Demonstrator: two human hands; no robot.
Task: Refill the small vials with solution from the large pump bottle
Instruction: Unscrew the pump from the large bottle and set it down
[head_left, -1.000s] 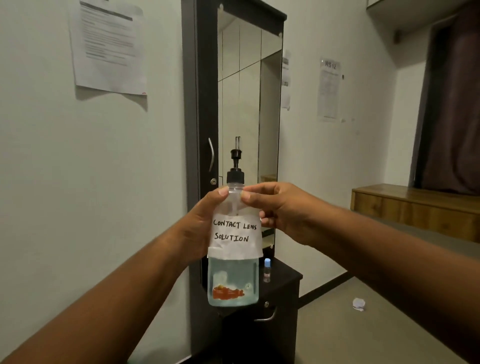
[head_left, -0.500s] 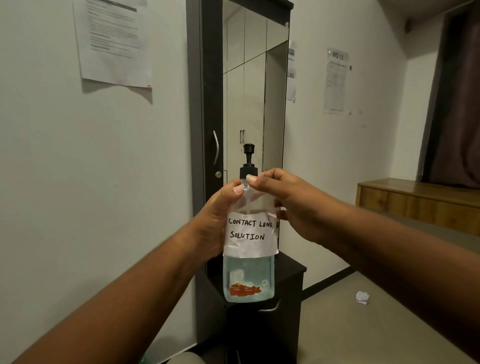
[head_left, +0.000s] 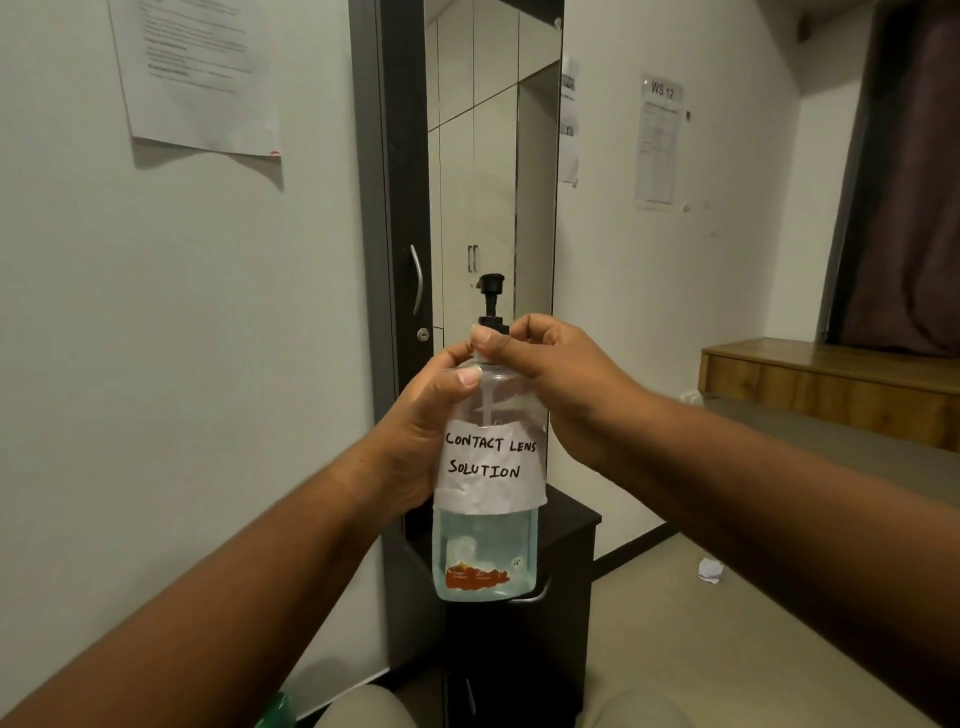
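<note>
The pump bottle (head_left: 487, 467) is the landmark here, held upright in mid-air in front of the person, its paper label reading "CONTACT LENS SOLUTION" facing the camera. Nearest on its left side, the left hand (head_left: 415, 447) wraps the upper body, thumb laid across the clear shoulder just above the label; this grip is closed round the bottle and carries its weight. On the bottle's right and slightly higher, the right hand (head_left: 550, 384) pinches the black collar (head_left: 491, 325) at the neck, fingertips curled in, with the pump head (head_left: 490, 283) standing free above them.

The step in hand looks like loosening the pump collar. To do it well, the left grip should stay firm on the shoulder so the body does not spin, while the right turns only the collar and keeps off the plunger, which could squirt. Keeping the bottle upright matters: liquid fills only the part below the label, but a tilt once the collar is loose could spill it.

Behind and below the bottle stands a dark cabinet (head_left: 566, 545) with a tall mirror (head_left: 493, 156) above. No small vials can be seen.
</note>
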